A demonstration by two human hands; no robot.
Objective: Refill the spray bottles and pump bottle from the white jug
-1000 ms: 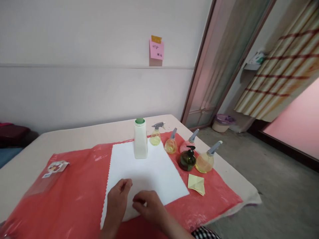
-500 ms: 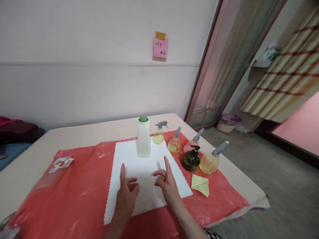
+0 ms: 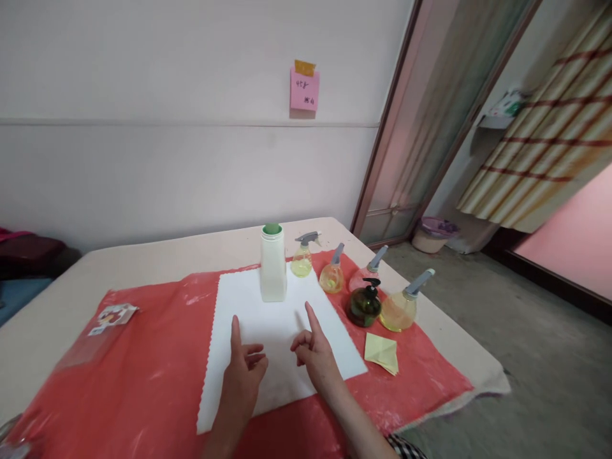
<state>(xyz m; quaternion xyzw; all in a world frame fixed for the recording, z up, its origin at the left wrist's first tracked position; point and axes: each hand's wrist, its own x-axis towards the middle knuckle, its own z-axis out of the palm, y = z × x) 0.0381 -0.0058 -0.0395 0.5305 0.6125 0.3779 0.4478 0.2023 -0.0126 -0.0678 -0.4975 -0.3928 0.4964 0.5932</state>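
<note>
Over the white sheet (image 3: pixel 287 328) I hold both hands raised, with nothing in either. My left hand (image 3: pixel 241 366) has its index finger stretched upward and the other fingers loosely apart. On my right hand (image 3: pixel 318 357) the index finger points up and left, while the remaining fingers bend loosely toward the thumb. Beyond the fingertips a tall white bottle (image 3: pixel 273 268) stands upright on the sheet, its mouth uncapped and something green showing in it. Neither hand touches it. Right of my right hand are a dark green pump bottle (image 3: pixel 364 307) and a pad of yellow sticky notes (image 3: pixel 381 352).
Several spray bottles with grey heads, one with yellow liquid (image 3: pixel 399 311), line the right side of a red plastic cover (image 3: pixel 157 357). A clear packet (image 3: pixel 112 317) lies at left. A pink note (image 3: pixel 305 89) is taped to the wall. A bin (image 3: pixel 433 234) stands on the floor.
My right hand has shifted slightly left and its fingers have curled in closer to the thumb. My left hand stays almost still. The view has turned a little to the right.
</note>
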